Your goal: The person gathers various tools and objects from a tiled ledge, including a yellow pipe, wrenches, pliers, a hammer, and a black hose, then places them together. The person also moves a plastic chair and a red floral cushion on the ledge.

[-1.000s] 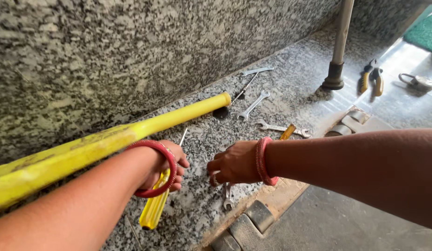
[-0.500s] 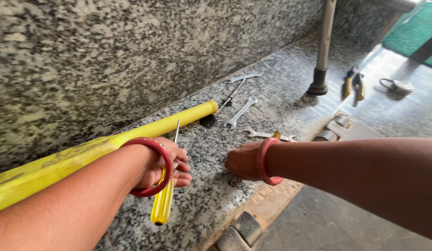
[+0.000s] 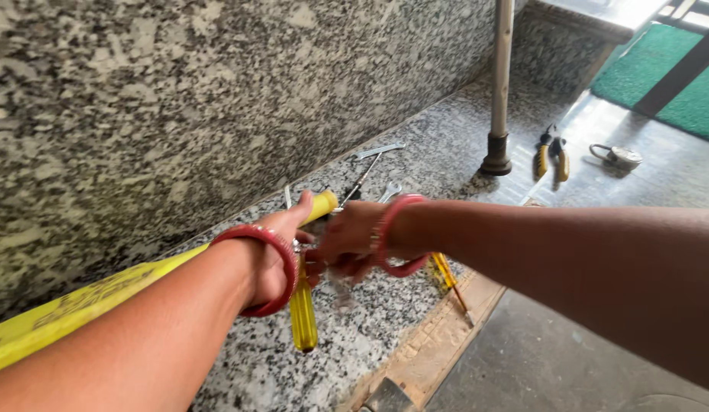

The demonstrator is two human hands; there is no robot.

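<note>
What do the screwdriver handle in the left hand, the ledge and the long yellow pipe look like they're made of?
Screwdriver handle: translucent yellow plastic, glossy, since light glows through it. Ledge: speckled grey, black and white stone, probably polished granite, with a faint sheen. Long yellow pipe: opaque, smooth, matte; likely plastic, though painted metal can't be ruled out. The left hand grips the handle's upper part.

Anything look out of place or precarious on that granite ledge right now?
One thing: a second yellow-handled screwdriver lies at the ledge's front edge, its tip poking past the granite over the wooden strip. Otherwise, the left hand grips a yellow-handled screwdriver, the right hand meets it, and the spanners lie flat.
</note>
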